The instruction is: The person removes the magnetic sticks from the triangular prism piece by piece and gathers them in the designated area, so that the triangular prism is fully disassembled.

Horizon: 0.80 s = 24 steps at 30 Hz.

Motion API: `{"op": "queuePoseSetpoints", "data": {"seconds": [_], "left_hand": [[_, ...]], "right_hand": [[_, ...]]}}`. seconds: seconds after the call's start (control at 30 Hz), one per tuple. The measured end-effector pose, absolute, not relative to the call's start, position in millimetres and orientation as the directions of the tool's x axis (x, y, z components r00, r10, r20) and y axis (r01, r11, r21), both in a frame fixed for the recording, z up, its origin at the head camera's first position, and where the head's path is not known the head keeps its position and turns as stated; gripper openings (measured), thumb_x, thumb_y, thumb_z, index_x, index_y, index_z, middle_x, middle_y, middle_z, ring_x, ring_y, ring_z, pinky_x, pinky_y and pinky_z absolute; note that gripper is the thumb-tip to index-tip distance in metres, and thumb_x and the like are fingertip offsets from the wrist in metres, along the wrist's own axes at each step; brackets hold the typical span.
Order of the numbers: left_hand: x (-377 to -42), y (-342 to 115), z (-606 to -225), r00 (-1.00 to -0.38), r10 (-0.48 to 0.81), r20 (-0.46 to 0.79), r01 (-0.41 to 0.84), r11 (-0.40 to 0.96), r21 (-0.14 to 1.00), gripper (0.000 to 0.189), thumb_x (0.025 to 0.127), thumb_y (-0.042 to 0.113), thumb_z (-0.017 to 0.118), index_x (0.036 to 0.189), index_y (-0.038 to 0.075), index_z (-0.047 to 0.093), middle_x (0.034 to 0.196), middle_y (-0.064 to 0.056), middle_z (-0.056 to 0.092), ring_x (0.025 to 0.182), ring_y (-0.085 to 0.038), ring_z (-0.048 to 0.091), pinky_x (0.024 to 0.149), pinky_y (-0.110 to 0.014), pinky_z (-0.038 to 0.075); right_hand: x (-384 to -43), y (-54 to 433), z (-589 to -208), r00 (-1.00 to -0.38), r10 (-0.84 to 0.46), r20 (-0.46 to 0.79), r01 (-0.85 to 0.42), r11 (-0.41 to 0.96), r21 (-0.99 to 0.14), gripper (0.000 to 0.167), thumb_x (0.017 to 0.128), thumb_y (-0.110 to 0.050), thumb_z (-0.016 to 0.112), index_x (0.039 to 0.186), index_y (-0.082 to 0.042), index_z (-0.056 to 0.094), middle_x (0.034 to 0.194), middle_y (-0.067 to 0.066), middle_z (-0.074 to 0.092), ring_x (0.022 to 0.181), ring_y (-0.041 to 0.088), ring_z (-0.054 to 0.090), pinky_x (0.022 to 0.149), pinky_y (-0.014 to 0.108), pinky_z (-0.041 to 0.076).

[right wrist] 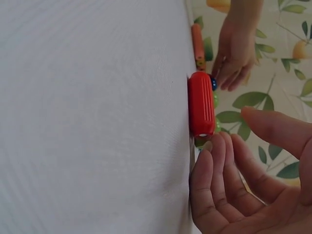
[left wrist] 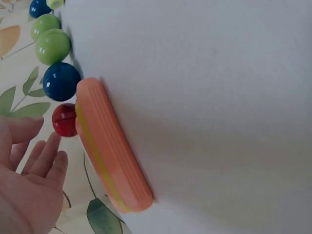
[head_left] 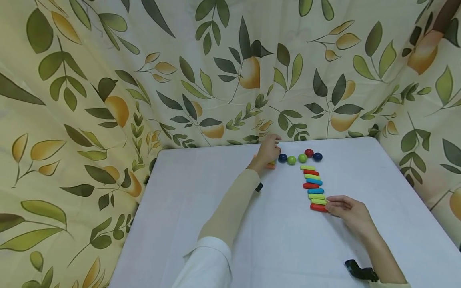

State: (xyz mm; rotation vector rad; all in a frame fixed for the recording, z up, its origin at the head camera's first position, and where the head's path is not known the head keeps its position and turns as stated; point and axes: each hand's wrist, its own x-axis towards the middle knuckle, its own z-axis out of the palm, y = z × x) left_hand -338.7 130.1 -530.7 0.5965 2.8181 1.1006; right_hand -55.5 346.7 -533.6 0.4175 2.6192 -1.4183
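My left hand [head_left: 268, 151] reaches to the far edge of the table, fingers loosely bent beside a red ball [left wrist: 65, 120]. Next to that ball lies an orange ribbed stick [left wrist: 116, 148] with a yellow stripe along its side. A dark blue ball [head_left: 282, 158] and a green ball [head_left: 291, 160] follow on the right. My right hand [head_left: 351, 214] is at the near end of a column of short coloured sticks. Its fingertips [right wrist: 217, 141] are right at the end of the red ribbed stick [right wrist: 201, 104], with the thumb held apart.
The column holds several red, blue [head_left: 315, 191] and yellow-green sticks [head_left: 317, 196] side by side. Past its far end lie a green ball [head_left: 302, 158], a red ball [head_left: 309, 153] and a dark blue ball [head_left: 317, 157]. A leaf-patterned curtain [head_left: 230, 72] hangs behind the white table [head_left: 187, 192].
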Motion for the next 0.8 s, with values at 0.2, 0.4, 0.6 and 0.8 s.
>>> {"op": "queuePoseSetpoints", "data": {"seconds": [0.2, 0.4, 0.6, 0.8], "left_hand": [[-338, 109, -520, -0.922, 0.364, 0.133, 0.331, 0.560, 0.759, 0.036, 0.102, 0.003, 0.063, 0.137, 0.010, 0.059, 0.139, -0.008, 0.060, 0.126, -0.018, 0.062, 0.094, -0.022, 0.053], [-329, 82, -509, -0.902, 0.369, 0.222, 0.404, 0.546, 0.734, 0.035, 0.103, 0.008, 0.065, 0.137, 0.010, 0.059, 0.141, -0.003, 0.055, 0.129, -0.020, 0.060, 0.102, -0.023, 0.049], [-308, 53, -495, -0.901, 0.361, 0.239, 0.423, 0.611, 0.669, 0.040, 0.103, 0.013, 0.066, 0.142, 0.013, 0.058, 0.153, -0.002, 0.047, 0.130, -0.020, 0.058, 0.106, -0.032, 0.050], [-289, 25, -493, -0.897, 0.346, 0.273, 0.441, 0.672, 0.596, 0.042, 0.102, 0.016, 0.067, 0.143, 0.010, 0.057, 0.154, -0.006, 0.046, 0.133, -0.025, 0.057, 0.107, -0.038, 0.050]], "right_hand": [[-61, 352, -525, -0.963, 0.159, -0.216, 0.268, 0.554, -0.788, 0.062, 0.099, -0.046, 0.070, 0.138, 0.001, 0.060, 0.119, 0.017, 0.072, 0.089, 0.001, 0.067, 0.072, 0.020, 0.055], [-73, 354, -515, -0.977, 0.171, -0.130, 0.210, 0.621, -0.755, 0.055, 0.100, -0.044, 0.069, 0.135, -0.002, 0.064, 0.118, 0.017, 0.073, 0.093, 0.007, 0.068, 0.069, 0.017, 0.052], [-89, 350, -501, -0.976, 0.198, -0.088, 0.198, 0.648, -0.736, 0.056, 0.102, -0.045, 0.066, 0.137, -0.001, 0.063, 0.126, 0.025, 0.069, 0.122, 0.045, 0.058, 0.090, 0.054, 0.052], [-103, 353, -486, -0.973, 0.229, -0.035, 0.183, 0.669, -0.720, 0.056, 0.104, -0.046, 0.063, 0.138, -0.001, 0.062, 0.131, 0.028, 0.065, 0.132, 0.053, 0.048, 0.098, 0.075, 0.040]]}}
